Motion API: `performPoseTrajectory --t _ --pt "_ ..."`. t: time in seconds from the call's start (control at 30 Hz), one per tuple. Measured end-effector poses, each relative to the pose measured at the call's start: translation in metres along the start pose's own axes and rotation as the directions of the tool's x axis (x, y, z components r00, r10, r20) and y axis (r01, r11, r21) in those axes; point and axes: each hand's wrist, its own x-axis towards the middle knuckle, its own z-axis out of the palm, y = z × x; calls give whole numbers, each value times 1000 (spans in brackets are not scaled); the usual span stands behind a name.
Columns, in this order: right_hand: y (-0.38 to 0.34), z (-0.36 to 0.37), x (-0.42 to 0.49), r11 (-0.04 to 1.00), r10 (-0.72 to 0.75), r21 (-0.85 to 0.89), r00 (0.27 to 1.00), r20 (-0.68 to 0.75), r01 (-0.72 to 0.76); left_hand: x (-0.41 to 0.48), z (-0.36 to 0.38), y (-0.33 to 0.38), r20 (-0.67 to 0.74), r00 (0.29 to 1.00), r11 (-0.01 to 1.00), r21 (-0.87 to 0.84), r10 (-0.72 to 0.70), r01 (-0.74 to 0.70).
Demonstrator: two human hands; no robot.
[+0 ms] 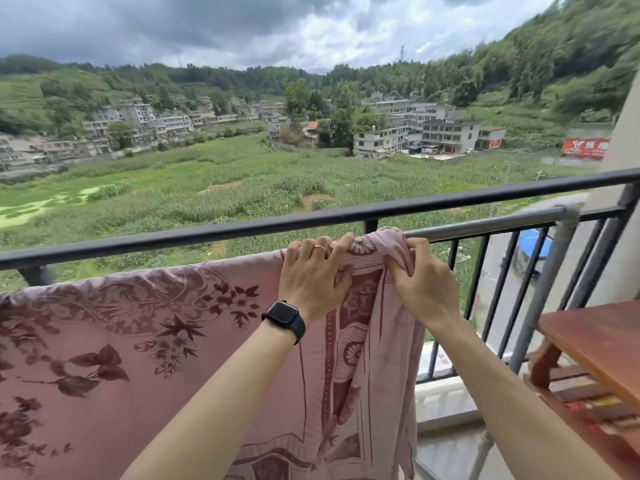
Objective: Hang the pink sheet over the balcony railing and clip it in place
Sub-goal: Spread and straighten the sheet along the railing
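The pink sheet (145, 341), printed with dark red flowers, hangs over a grey metal rail (485, 225) just inside the black balcony railing (207, 233). It covers the rail from the left edge to the middle. My left hand (311, 275), with a ring and a black watch, grips the sheet's top edge on the rail. My right hand (420, 282) clutches the bunched right end of the sheet beside it. No clip is visible.
A reddish wooden table (595, 344) stands at the right, close to the railing. A grey upright pipe (550, 282) joins the inner rail at the right. Beyond the railing lie fields, buildings and a road far below.
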Motion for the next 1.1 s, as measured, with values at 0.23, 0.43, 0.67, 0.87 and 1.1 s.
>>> performPoseTrajectory --t 0.23,0.43,0.67,0.87,1.1 --pt "46 -30 26 987 136 95 988 -69 -129 4 -1 5 -18 1000 999 44 -8 9" --pt "77 -26 28 789 130 530 928 348 -309 8 -2 21 9 991 985 113 -135 134" --pt "90 -32 29 853 -65 520 980 186 -42 28 -7 77 115 961 959 162 -253 233" --pt "118 -61 58 872 22 489 1000 -14 -13 41 3 96 166 960 968 146 -226 202" --pt "150 -60 55 512 143 528 674 725 -677 43 10 107 155 938 946 155 -309 286"
